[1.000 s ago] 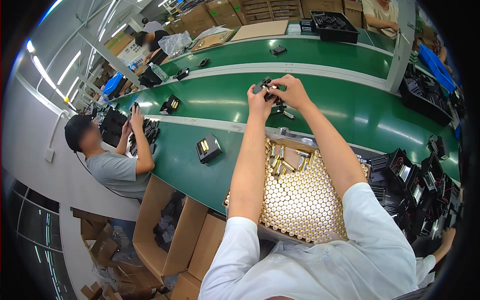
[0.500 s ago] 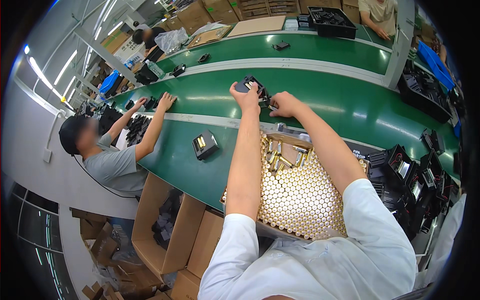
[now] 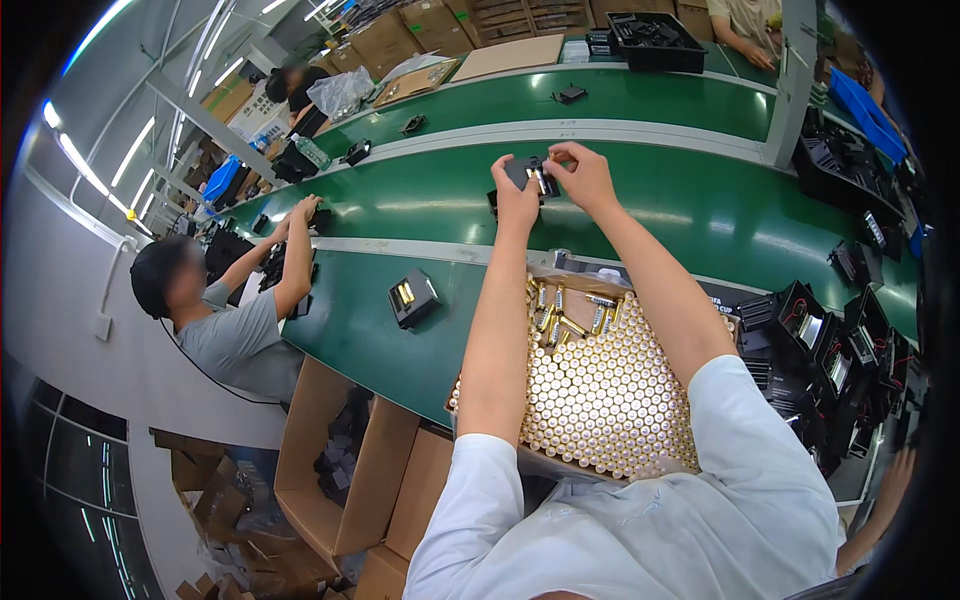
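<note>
Several fingers of the left hand (image 3: 516, 207) grip a black case (image 3: 519, 170); the right hand (image 3: 585, 182) bunches its fingertips at the case's edge, whether holding anything I cannot tell. Beneath stretches the green bench (image 3: 700, 225); nearer the body, batteries (image 3: 600, 405) crowd a carton (image 3: 540, 464).

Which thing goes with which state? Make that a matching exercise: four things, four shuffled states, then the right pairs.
Things
1. Left hand
2. Batteries below the hands
3. Plastic bag
4. Cap at the left

States
A. Crumpled and see-through
B. Dark, worn on a head
C. Gripping a black case
D. Mostly packed tightly, ends up

Right pairs: 1-C, 2-D, 3-A, 4-B
</note>
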Available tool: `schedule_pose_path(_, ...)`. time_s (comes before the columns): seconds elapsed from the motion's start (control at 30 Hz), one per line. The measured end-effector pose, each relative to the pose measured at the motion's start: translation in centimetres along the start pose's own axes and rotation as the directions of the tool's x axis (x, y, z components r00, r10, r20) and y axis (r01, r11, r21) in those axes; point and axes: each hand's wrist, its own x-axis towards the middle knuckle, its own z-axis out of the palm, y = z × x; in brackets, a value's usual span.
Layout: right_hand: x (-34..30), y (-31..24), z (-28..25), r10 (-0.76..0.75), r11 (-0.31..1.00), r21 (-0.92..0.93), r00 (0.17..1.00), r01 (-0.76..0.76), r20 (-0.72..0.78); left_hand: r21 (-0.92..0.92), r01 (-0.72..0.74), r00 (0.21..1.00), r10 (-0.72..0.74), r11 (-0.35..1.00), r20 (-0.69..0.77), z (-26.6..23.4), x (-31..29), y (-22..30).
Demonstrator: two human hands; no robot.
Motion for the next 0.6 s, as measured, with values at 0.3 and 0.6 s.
schedule_pose_path(0.3,-0.1,2.9,1.1,-0.055,0.991,-0.121,0.997,0.061,0.052,-0.173,0.019,0.999,-0.012,0.985,0.042,0.5,0.5,-0.4)
schedule_pose_path(0.6,-0.1,1.0,0.4,-0.195,0.98,0.022,0.93,0.198,0.312,-0.094,-0.067,0.996,0.071,0.993,0.048,0.2,0.4,-0.6)
